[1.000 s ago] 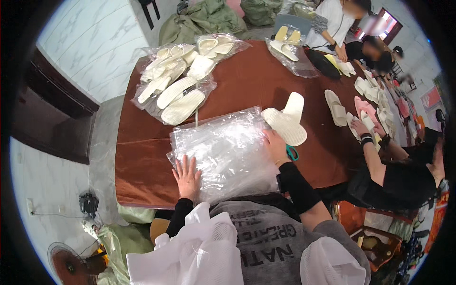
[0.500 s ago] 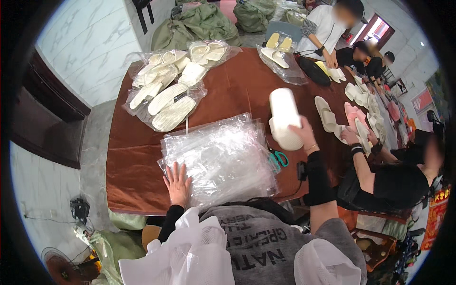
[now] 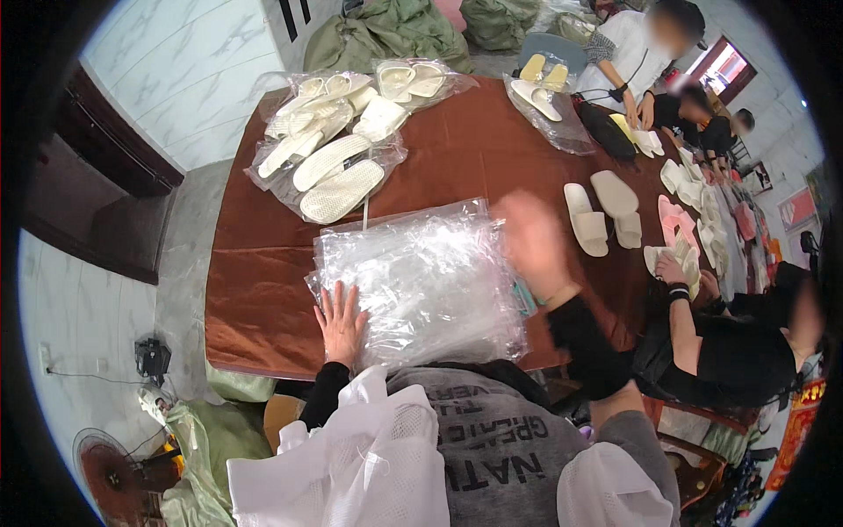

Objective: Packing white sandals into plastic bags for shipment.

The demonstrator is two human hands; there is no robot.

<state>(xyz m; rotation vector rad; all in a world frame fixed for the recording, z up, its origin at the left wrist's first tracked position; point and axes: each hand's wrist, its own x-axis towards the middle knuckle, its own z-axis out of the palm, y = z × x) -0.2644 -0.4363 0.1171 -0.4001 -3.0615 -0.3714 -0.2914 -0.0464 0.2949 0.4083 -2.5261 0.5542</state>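
Observation:
My left hand (image 3: 342,327) lies flat with its fingers spread on the left edge of a stack of clear plastic bags (image 3: 426,281). Over the right edge of that stack is my right hand (image 3: 533,248), smeared by motion, so its fingers do not show clearly. Two cream slide slippers lie side by side just right of it: the nearer slipper (image 3: 588,230) and the other slipper (image 3: 618,198). Teal-handled scissors (image 3: 525,299) are mostly hidden beside my right wrist.
Several bagged white slippers (image 3: 342,191) are heaped at the table's far left. Another bagged pair (image 3: 537,98) sits at the far edge. At right, a co-worker's hands (image 3: 674,269) hold a pale slipper near pink slippers (image 3: 676,220). A brown cloth (image 3: 255,290) covers the table.
My right hand has let go of the white slipper, which now lies beside the other one, and has moved back left toward the bags. My left hand stays on the stack. The view has shifted slightly.

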